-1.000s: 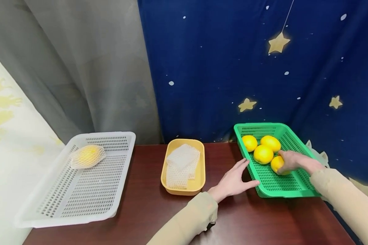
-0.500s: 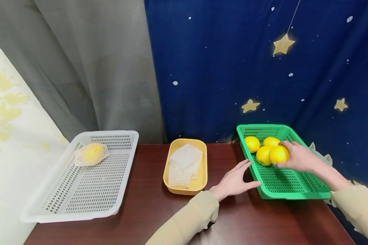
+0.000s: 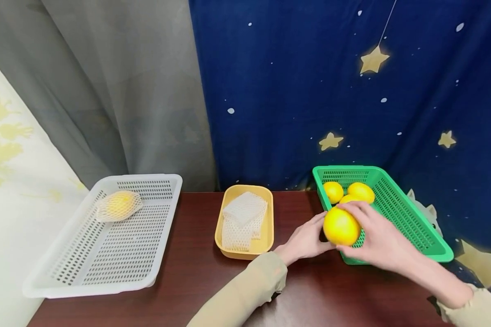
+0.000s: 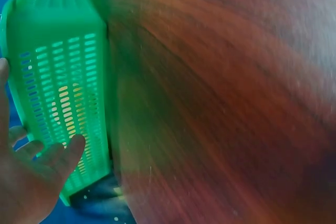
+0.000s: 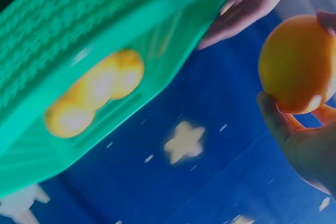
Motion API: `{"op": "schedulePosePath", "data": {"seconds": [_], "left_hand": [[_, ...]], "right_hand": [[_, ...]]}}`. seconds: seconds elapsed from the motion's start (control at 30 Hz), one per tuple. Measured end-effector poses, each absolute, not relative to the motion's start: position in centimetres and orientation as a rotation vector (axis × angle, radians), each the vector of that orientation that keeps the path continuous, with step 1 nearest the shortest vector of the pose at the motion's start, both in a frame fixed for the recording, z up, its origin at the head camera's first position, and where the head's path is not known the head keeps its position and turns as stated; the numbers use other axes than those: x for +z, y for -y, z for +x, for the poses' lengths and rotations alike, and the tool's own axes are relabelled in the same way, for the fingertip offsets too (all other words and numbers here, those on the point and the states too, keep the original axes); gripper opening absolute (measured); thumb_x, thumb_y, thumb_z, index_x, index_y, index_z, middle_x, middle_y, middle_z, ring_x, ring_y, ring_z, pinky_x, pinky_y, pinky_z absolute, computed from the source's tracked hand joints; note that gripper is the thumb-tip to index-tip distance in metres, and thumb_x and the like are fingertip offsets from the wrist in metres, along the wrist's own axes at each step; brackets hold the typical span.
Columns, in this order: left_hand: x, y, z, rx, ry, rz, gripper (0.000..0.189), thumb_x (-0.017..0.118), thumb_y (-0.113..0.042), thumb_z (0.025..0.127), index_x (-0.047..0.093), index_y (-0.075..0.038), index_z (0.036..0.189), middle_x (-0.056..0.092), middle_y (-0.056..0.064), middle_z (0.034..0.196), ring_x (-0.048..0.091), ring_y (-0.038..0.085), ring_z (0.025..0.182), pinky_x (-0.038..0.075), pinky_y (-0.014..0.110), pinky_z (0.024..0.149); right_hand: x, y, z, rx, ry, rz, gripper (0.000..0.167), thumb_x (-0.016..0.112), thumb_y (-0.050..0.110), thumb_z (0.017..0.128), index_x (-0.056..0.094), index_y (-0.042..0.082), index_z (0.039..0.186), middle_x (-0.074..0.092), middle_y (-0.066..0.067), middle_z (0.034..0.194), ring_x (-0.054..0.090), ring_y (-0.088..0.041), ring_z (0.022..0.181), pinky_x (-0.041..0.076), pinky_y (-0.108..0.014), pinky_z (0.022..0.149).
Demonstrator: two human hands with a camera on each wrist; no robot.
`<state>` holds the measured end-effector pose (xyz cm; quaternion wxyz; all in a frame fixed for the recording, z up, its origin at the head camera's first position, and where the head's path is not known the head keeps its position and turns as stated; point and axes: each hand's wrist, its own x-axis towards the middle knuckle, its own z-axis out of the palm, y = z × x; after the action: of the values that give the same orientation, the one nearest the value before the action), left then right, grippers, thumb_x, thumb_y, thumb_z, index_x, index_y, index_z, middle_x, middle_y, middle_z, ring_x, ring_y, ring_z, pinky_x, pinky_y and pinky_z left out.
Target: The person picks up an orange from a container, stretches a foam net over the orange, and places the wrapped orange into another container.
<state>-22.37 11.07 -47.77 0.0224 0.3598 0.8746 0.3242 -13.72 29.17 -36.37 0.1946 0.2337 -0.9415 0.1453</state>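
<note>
An orange [image 3: 341, 226] is pinched between the fingers and thumb of my right hand [image 3: 382, 240], raised in front of the green basket [image 3: 393, 204]. In the right wrist view this orange [image 5: 294, 61] is held by the fingertips, apart from the basket. Several more oranges [image 3: 361, 192] lie in the basket; one is partly hidden behind the held fruit. My left hand [image 3: 304, 240] is at the basket's left side, its thumb and fingers spread around the near side of the held orange. Whether it touches the fruit cannot be told. The left wrist view shows the hand [image 4: 31, 182] beside the basket's slotted wall.
A yellow tray [image 3: 266, 234] with white foam net sleeves [image 3: 243, 218] stands mid-table. At left, a white basket [image 3: 127, 259] holds one netted orange [image 3: 120, 206]. Curtains [image 3: 270, 91] hang behind the dark wooden table [image 3: 196, 277].
My right hand has lifted the orange out of the green basket and brought it left, towards my left hand. The left hand has stayed almost in place.
</note>
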Motion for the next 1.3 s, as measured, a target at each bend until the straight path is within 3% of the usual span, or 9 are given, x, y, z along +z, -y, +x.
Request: {"op": "schedulePosePath", "data": {"seconds": [0.13,0.3,0.53,0.7,0.93,1.3], "left_hand": [[-48.9,-10.6,-23.5,0.847,-2.741,1.253,0.081,0.074,-0.044,0.095,0.035,-0.029,0.165,0.034,-0.010,0.172,0.048,0.007,0.150,0.053,0.029,0.113],[-47.2,-10.1,-22.6,0.805,-2.683,1.219,0.069,0.065,-0.038,0.104,0.035,-0.026,0.165,0.033,-0.005,0.174,0.044,0.014,0.155,0.053,0.029,0.113],[-46.5,-9.9,-22.1,0.827,-2.701,1.139,0.076,0.064,-0.060,0.099,0.036,-0.032,0.164,0.035,-0.007,0.173,0.048,0.013,0.153,0.049,0.032,0.118],[-46.4,-9.9,-22.5,0.810,-2.681,1.158,0.076,0.061,-0.061,0.100,0.034,-0.033,0.165,0.033,-0.007,0.174,0.046,0.013,0.154,0.048,0.031,0.119],[-46.1,-9.7,-22.9,0.779,-2.652,1.189,0.077,0.062,-0.060,0.100,0.033,-0.032,0.165,0.030,-0.009,0.175,0.045,0.014,0.155,0.047,0.032,0.121],[-45.6,-9.3,-22.9,0.703,-2.633,1.202,0.077,0.060,-0.061,0.100,0.032,-0.033,0.166,0.029,-0.009,0.175,0.041,0.014,0.157,0.043,0.031,0.124]], "right_hand": [[-37.0,-27.0,-11.5,0.383,2.588,0.779,0.096,0.101,0.037,0.059,0.059,0.023,0.144,0.061,0.001,0.135,0.065,-0.015,0.107,0.063,-0.038,0.082],[-38.3,-25.2,-9.2,0.358,2.516,0.973,0.097,0.099,0.049,0.062,0.057,0.025,0.146,0.059,0.001,0.138,0.066,-0.013,0.106,0.063,-0.032,0.082],[-42.0,-23.6,-7.5,0.388,2.448,1.275,0.084,0.085,0.062,0.081,0.054,0.023,0.148,0.057,-0.002,0.141,0.065,-0.011,0.107,0.058,-0.019,0.086],[-45.3,-22.6,-7.1,0.367,2.515,1.416,0.071,0.068,0.063,0.095,0.050,0.024,0.151,0.054,-0.001,0.139,0.061,-0.009,0.110,0.053,-0.012,0.088],[-47.4,-21.4,-7.5,0.355,2.600,1.427,0.064,0.060,0.064,0.099,0.051,0.025,0.149,0.052,0.003,0.139,0.059,-0.007,0.112,0.055,-0.017,0.087],[-47.8,-20.3,-8.2,0.411,2.686,1.464,0.068,0.059,0.066,0.099,0.049,0.025,0.152,0.050,0.003,0.145,0.057,-0.009,0.119,0.058,-0.023,0.093]]}}
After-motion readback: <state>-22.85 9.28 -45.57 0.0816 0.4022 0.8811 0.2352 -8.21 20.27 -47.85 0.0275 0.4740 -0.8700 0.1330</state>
